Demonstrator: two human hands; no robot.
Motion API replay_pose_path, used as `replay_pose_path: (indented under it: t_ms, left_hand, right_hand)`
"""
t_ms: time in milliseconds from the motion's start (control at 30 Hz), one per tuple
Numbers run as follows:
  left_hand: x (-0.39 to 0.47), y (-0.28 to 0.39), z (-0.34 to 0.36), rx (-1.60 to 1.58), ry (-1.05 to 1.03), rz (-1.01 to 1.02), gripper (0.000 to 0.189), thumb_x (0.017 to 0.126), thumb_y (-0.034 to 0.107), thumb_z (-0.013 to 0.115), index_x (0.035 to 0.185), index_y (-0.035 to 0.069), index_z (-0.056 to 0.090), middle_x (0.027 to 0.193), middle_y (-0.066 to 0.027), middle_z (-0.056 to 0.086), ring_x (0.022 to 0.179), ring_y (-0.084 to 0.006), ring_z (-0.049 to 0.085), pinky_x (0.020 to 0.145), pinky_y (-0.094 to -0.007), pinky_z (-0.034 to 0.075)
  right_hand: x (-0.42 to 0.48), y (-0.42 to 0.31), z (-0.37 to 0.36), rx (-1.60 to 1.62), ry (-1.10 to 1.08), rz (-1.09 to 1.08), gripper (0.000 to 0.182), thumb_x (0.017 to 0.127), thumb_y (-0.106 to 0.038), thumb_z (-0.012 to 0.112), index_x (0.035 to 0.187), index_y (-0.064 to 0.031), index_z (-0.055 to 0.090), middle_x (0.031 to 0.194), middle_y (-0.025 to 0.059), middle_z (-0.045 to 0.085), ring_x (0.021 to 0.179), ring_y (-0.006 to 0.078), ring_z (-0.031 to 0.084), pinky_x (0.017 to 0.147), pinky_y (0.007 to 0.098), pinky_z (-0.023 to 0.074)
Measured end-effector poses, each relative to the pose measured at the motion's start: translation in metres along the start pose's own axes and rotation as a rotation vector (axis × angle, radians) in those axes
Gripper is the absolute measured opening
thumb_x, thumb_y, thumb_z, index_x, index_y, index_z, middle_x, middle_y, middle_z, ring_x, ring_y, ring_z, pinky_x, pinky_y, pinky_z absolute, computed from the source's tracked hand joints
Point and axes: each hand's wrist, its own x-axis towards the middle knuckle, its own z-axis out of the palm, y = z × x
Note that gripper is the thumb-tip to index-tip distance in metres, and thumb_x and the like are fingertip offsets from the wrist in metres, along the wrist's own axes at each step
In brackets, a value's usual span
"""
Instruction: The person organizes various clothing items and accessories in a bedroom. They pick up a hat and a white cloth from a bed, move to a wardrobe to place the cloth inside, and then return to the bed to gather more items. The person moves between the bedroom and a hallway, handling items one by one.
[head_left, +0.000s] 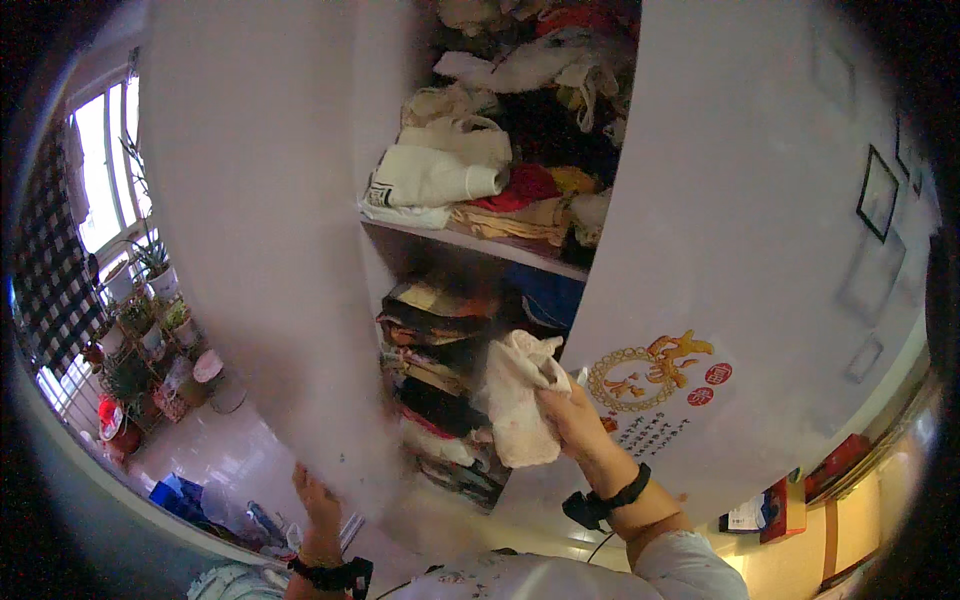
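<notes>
My right hand (568, 416) grips a crumpled off-white cloth (523, 405) in front of the lower shelf of a wardrobe. My left hand (319, 499) is at the lower edge of the white wardrobe door (262, 225), its fingers partly hidden; whether it grips the door is unclear. On the upper shelf lie a folded white garment with dark print (427, 176), a red cloth (525, 187) and folded yellowish cloths (510, 225). Below the shelf board (480, 244) stand stacked folded clothes (435, 360) and a dark blue cloth (547, 296).
Another white door panel (720, 225), with gold and red decoration, is on the right. Potted plants (150, 322) stand near a window (105, 165) at the left. A blue object (178, 495) lies at lower left. Red boxes (784, 510) are at lower right.
</notes>
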Motion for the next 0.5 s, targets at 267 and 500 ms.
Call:
replay_pose_path:
  t_ms: [267,500]
  left_hand:
    - [0.023,0.013,-0.086,0.373,0.189,0.187,0.053,0.082,0.02,0.05,0.127,0.001,0.028,0.121,-0.0135,0.039,0.104,-0.0236,0.045,0.086,-0.0374,0.04]
    - [0.033,0.026,-0.093,0.615,0.316,-0.013,0.058,0.078,0.005,0.054,0.128,0.001,0.026,0.125,-0.0144,0.036,0.108,-0.0243,0.041,0.092,-0.0366,0.034]
  right_hand:
    - [0.074,-0.071,0.068,-0.066,0.083,0.003,0.049,0.089,-0.04,0.033,0.114,-0.0031,0.051,0.115,0.0091,0.05,0.104,0.0169,0.046,0.089,0.0264,0.0351]
    - [0.199,-0.165,0.021,0.058,0.56,-0.35,0.046,0.082,-0.029,0.05,0.117,0.0003,0.041,0.106,0.0139,0.053,0.089,0.0264,0.056,0.071,0.0375,0.0485]
